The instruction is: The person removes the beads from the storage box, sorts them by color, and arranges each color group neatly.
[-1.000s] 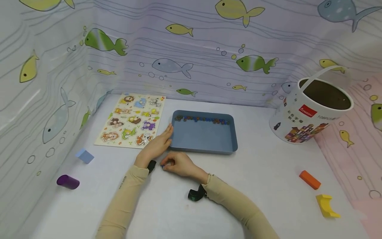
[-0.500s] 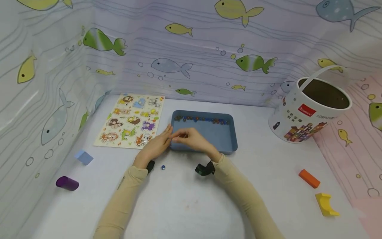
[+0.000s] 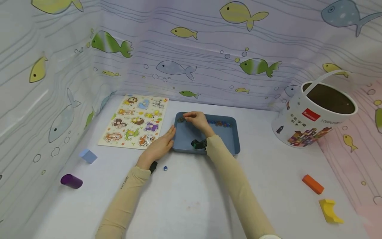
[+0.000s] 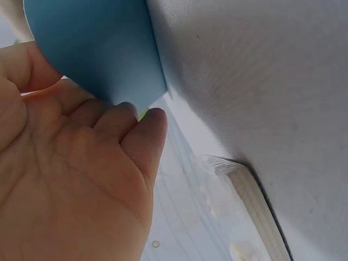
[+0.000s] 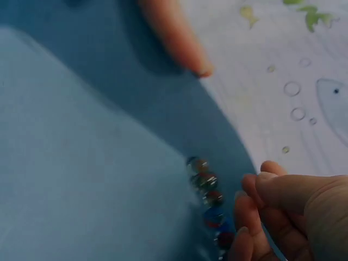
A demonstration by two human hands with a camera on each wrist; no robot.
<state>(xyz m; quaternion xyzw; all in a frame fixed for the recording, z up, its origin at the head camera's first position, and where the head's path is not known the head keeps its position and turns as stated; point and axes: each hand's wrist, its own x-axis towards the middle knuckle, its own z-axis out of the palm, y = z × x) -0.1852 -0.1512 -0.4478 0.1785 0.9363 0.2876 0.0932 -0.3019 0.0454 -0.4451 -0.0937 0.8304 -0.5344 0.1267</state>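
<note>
From the head view, the blue tray (image 3: 209, 136) sits mid-counter (image 3: 191, 199) with its long axis running left to right, and a row of marbles (image 3: 219, 123) lies along its far wall. The right hand (image 3: 195, 120) reaches over the tray to the left end of that row, fingers curled together above the marbles; whether it pinches one cannot be told here. The left hand (image 3: 158, 146) lies flat with straight fingers against the tray's left near corner, holding nothing. One stray blue marble (image 3: 165, 168) lies on the counter just beside the left wrist, on the near side of the tray, so the left hand is much nearer to it than the right. In the left wrist view, the left hand (image 4: 81, 174) is relaxed, its fingertips (image 4: 149, 122) touching the tray's outer wall (image 4: 92, 49). In the right wrist view, the right hand's fingers (image 5: 283, 212) are bunched close beside the marbles (image 5: 206, 190) lined against the tray's wall (image 5: 163, 109); no marble shows plainly between the tips.
</note>
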